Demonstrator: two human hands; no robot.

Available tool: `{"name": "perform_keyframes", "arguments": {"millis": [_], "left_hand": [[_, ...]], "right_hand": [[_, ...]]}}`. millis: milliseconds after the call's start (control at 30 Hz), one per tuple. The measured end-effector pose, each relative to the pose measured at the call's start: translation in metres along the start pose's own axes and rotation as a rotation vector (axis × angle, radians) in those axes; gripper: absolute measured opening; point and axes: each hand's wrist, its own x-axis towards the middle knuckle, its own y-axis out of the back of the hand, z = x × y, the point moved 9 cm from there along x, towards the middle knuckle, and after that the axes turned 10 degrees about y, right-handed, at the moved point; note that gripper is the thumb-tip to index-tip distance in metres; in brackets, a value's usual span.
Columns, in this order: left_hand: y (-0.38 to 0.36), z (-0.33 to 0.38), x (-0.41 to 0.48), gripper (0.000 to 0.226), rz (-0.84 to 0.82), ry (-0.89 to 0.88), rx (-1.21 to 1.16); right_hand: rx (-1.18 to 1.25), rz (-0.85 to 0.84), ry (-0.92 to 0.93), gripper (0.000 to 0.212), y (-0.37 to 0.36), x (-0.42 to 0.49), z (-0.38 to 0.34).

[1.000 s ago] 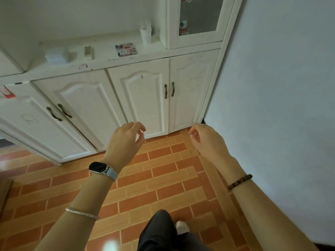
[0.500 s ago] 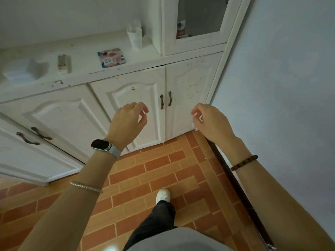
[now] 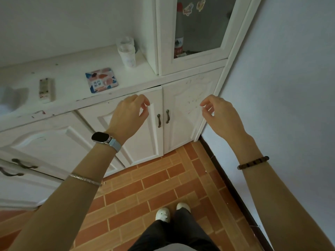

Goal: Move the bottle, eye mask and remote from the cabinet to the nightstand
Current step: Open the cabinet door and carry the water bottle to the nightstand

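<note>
A clear bottle [image 3: 179,33] with a red cap and red label stands upright behind the glass door of the upper cabinet [image 3: 203,64]. On the white counter [image 3: 72,73] a colourful eye mask packet [image 3: 101,80] lies flat, and a white remote [image 3: 46,90] lies to its left. My left hand [image 3: 129,115] hovers in front of the counter's edge, just below the packet, fingers loosely curled and holding nothing. Level with it, my right hand [image 3: 220,113] floats before the lower right door, fingers curled and empty.
A stack of paper cups [image 3: 127,53] stands beside the upper cabinet. A blurred white box [image 3: 9,100] sits at the counter's far left. Lower doors with dark handles [image 3: 162,117] are shut. A plain wall [image 3: 290,87] rises on the right; brick-patterned floor lies below.
I have stepped closer to the cabinet and both hands have risen toward counter height. The bottle behind the glass has come into fuller view.
</note>
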Motion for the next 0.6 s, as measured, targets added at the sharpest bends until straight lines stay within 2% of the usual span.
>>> {"name": "perform_keyframes", "arguments": {"millis": [200, 600], "left_hand": [[0.014, 0.016, 0.051, 0.012, 0.046, -0.023, 0.026], [0.088, 0.063, 0.154, 0.008, 0.263, -0.129, 0.056]], "right_hand": [[0.01, 0.052, 0.073, 0.014, 0.026, 0.062, -0.002], [0.042, 0.183, 0.242, 0.011, 0.122, 0.175, -0.036]]}}
